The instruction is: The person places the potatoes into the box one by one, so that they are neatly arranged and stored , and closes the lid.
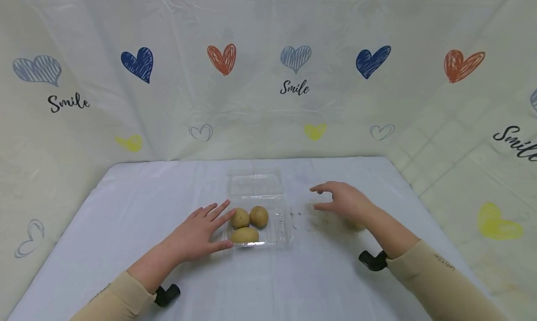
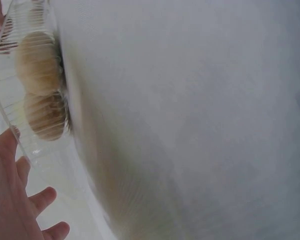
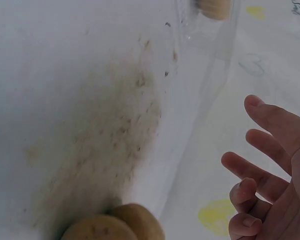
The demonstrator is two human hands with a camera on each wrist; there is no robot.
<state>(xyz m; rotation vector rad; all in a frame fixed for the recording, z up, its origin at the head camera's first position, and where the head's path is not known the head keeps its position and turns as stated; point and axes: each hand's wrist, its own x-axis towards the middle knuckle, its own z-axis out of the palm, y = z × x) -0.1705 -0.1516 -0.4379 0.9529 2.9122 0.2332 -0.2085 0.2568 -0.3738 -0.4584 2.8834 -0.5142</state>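
Observation:
A clear plastic clamshell box (image 1: 282, 228) lies on the table with its lid (image 1: 255, 183) folded back. Three potatoes (image 1: 245, 235) are inside it, gathered on the left. My left hand (image 1: 197, 235) rests at the box's left side, fingers spread and fingertips right at the rim. In the left wrist view, two of the potatoes (image 2: 40, 65) show through the ribbed wall. My right hand (image 1: 346, 201) is raised right of the box with nothing in it, thumb and fingers apart. Beyond its reach in the right wrist view, two more potatoes (image 3: 140, 220) lie together, mostly under my wrist in the head view.
Brown dirt (image 3: 122, 125) and small dark crumbs are scattered on the white tablecloth (image 1: 251, 288) between the box and the loose potatoes. Behind the table hangs a pale backdrop (image 1: 256, 111) with printed hearts. Dark wrist-worn mounts (image 1: 373, 260) stick out at both sleeves.

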